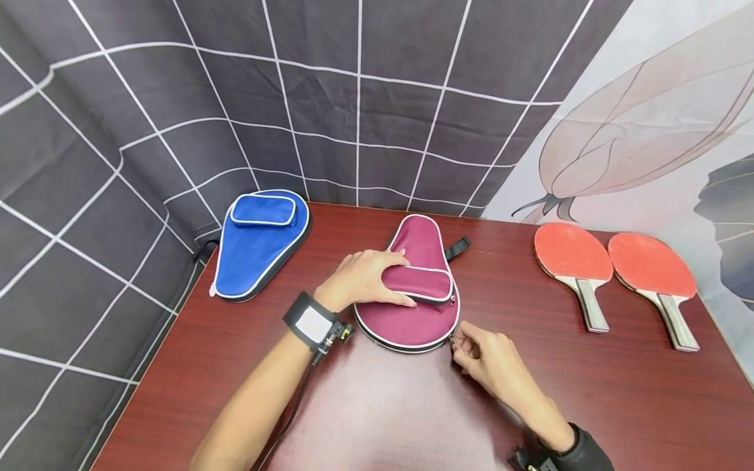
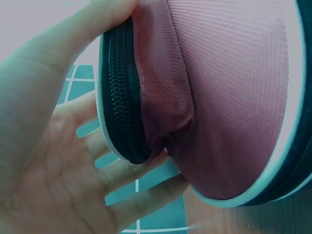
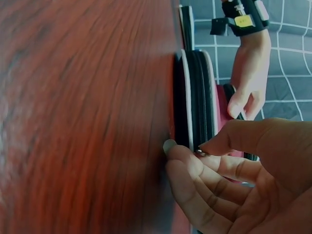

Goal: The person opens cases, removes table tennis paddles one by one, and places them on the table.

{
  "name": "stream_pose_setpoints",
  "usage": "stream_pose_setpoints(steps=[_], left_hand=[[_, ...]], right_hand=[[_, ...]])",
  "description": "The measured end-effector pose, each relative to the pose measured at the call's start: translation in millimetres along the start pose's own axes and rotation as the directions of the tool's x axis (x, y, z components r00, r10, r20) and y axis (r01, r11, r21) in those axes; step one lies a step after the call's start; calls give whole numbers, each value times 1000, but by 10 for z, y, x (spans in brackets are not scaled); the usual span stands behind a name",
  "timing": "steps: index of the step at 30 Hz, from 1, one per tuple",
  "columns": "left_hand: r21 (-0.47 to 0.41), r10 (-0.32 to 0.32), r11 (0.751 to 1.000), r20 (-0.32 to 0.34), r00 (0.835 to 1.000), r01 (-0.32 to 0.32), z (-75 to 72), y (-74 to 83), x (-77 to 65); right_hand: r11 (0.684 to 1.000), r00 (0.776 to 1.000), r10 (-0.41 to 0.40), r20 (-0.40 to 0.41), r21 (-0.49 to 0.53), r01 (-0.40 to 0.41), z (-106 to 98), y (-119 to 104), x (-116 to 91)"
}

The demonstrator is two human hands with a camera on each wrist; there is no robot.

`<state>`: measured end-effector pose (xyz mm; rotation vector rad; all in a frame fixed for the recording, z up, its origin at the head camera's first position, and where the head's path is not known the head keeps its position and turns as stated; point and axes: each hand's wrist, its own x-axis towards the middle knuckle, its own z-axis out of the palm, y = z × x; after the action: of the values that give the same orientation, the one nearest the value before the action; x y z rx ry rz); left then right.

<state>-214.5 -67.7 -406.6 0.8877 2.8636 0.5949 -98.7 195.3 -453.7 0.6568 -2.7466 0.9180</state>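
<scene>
A maroon table tennis racket case [image 1: 406,327] with white piping lies on the table, narrow end away from me. My left hand [image 1: 365,278] rests on it, thumb and spread fingers on either side of the left end of its raised pocket [image 1: 421,282]. In the left wrist view, the thumb touches the edge of the pocket [image 2: 119,92] near its black zipper. At the case's lower right rim, my right hand [image 1: 491,360] pinches a small metal zipper pull [image 3: 201,153] between thumb and fingers. The rim's black zipper band [image 3: 197,92] looks closed along the part that shows.
A blue racket case [image 1: 259,252] lies to the left. Two red rackets [image 1: 574,252] [image 1: 650,265] lie side by side at the right, handles toward me. A black strap [image 1: 457,248] sticks out beside the maroon case. Dark gridded cloth [image 1: 324,98] hangs behind the table.
</scene>
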Motion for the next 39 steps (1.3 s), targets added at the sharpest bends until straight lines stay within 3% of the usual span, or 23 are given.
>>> stream_pose_setpoints(steps=[18, 31, 39], left_hand=[[17, -44, 999, 10, 999, 44, 9, 34, 26], [26, -62, 998, 23, 998, 61, 11, 59, 4], [19, -72, 997, 19, 997, 72, 22, 51, -9]], right_hand=[[998, 996, 11, 83, 60, -16, 9, -109, -46], [997, 998, -48, 33, 68, 46, 100, -219, -60], [995, 996, -34, 78, 96, 26, 134, -258, -54]])
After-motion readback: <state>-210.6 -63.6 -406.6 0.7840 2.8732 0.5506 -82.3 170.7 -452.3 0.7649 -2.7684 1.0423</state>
